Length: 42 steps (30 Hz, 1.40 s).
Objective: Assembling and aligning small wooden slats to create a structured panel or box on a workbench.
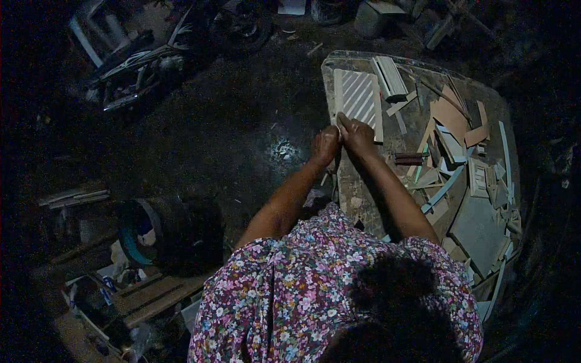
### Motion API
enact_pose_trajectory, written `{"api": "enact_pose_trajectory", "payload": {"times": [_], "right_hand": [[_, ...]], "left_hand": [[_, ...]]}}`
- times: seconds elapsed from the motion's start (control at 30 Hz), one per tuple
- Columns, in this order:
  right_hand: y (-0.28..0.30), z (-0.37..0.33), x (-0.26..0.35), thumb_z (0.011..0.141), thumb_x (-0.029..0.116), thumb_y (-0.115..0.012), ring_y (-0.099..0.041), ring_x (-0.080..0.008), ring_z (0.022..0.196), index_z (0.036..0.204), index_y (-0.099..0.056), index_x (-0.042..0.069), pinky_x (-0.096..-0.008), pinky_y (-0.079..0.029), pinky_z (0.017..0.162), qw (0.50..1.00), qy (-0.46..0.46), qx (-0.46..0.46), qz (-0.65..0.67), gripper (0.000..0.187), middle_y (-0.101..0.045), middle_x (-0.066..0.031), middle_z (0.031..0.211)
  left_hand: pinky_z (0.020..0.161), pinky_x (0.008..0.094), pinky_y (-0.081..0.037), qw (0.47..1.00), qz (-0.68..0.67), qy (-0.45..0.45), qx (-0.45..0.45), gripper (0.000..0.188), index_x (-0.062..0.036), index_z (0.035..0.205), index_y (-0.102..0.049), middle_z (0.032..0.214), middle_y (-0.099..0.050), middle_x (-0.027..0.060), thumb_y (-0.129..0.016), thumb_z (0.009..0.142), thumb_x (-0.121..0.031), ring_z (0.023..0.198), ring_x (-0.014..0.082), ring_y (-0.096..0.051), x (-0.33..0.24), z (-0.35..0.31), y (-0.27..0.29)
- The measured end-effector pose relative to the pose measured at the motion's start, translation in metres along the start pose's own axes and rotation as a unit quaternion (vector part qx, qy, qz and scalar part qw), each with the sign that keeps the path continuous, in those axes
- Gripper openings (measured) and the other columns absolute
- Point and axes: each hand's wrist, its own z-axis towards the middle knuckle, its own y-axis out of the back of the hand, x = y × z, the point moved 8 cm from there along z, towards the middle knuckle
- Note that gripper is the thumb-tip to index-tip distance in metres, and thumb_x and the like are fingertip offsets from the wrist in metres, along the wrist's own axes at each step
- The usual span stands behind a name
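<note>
My left hand [325, 146] and my right hand [358, 137] meet at the left edge of the worktable [356, 202], both with fingers curled closed. A tiny pale bit shows between them, too small to name. Just beyond my right hand lies a pale rectangular panel [358, 95] with slanting light and dark stripes inside a plain border. My right hand covers part of its near end; whether it presses on the panel I cannot tell. What either hand grips is hidden by the fingers.
A stack of pale moulding strips [391, 78] lies beside the panel. Dark red-handled tools [410, 158] rest right of my forearm. Offcuts and a brown sheet [449, 115] crowd the table's right side. On the dim floor at left lies a dark drum [154, 233]; a motorcycle [142, 72] stands farther off.
</note>
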Motion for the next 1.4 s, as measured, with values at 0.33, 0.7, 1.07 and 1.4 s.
{"api": "enact_pose_trajectory", "payload": {"times": [0.33,0.7,1.07,1.4], "right_hand": [[0.005,-0.004,0.010,0.078,0.022,-0.047,-0.053,-0.0301,0.057,0.109,-0.046,0.016,-0.0403,-0.041,0.048,0.994,0.018,-0.063,-0.086,0.032,-0.052,-0.0145,0.063],[0.012,-0.015,0.011,0.075,0.018,-0.050,-0.052,-0.0299,0.057,0.109,-0.045,0.013,-0.0391,-0.040,0.046,0.985,0.029,-0.122,-0.115,0.035,-0.050,-0.0144,0.063],[0.004,-0.020,0.013,0.076,0.019,-0.050,-0.052,-0.0283,0.054,0.110,-0.047,0.011,-0.0381,-0.041,0.047,0.987,0.020,-0.106,-0.121,0.036,-0.051,-0.0150,0.061],[0.022,-0.013,-0.007,0.074,0.039,-0.048,-0.056,-0.0292,0.063,0.103,-0.054,0.007,-0.0386,-0.044,0.058,0.988,-0.134,0.070,0.025,0.043,-0.057,-0.0187,0.077]], "left_hand": [[0.052,0.0426,-0.038,1.000,-0.007,0.018,-0.003,0.009,-0.0017,0.067,-0.047,0.065,-0.049,0.0183,-0.051,0.071,-0.009,0.061,0.0360,-0.050,0.002,0.001,0.001],[0.052,0.0455,-0.037,0.993,-0.056,0.106,0.000,0.021,-0.0003,0.082,-0.047,0.070,-0.051,0.0228,-0.037,0.081,-0.019,0.060,0.0387,-0.050,-0.004,0.003,0.007],[0.058,0.0440,-0.042,0.993,-0.098,0.036,-0.055,0.032,-0.0049,0.102,-0.046,0.079,-0.054,0.0202,-0.051,0.071,-0.013,0.071,0.0368,-0.053,0.008,0.014,0.007],[0.068,0.0463,-0.034,0.996,0.008,-0.036,0.086,0.030,-0.0101,0.097,-0.052,0.085,-0.054,0.0141,-0.058,0.069,-0.016,0.081,0.0310,-0.050,-0.022,0.016,0.014]]}}
